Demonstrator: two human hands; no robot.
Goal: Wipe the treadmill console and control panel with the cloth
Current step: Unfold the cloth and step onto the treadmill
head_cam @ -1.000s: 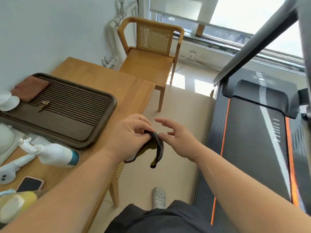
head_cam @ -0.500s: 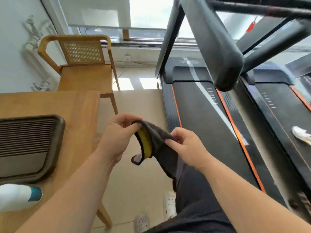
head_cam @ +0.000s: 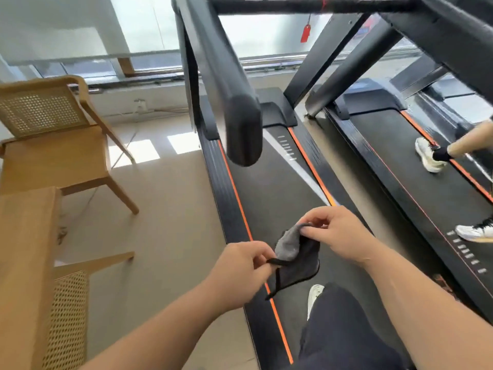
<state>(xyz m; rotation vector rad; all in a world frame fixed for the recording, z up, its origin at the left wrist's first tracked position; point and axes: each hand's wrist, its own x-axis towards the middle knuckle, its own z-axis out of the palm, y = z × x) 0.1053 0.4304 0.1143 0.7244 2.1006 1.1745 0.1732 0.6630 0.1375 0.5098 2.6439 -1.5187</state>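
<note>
- Two hands on one cloth (head_cam: 294,256): left hand (head_cam: 241,273) pinched shut on the lower-left black hem, right hand (head_cam: 337,235) pinched shut on the top edge, thumb + forefinger.
- Cloth is dark grey w/ a black border, held in the air above the treadmill belt (head_cam: 266,198) — touching nothing but the fingers. One corner is folded over, paler grey nap showing; lower corner hangs loose.
- Step in hand, as I read it: sorting the cloth into a usable pad before any wiping.
- To do it well — fold it flat into halves so there's a thick, smooth face; tuck the dangling hem in so it won't drag or snag on buttons.
- End w/ the pad in one palm, fingers spread behind it, other hand free to steady on the handrail (head_cam: 234,108).
- Console + control panel aren't in view; prob. up past the top crossbar (head_cam: 306,5), so arms must lift well above where they are now.
- Red tag (head_cam: 305,33) hangs from that crossbar, likely the safety key; wipe around it, don't yank.
- Another person's shoes (head_cam: 426,153) on the next treadmill at right — keep elbows in on that side.
</note>
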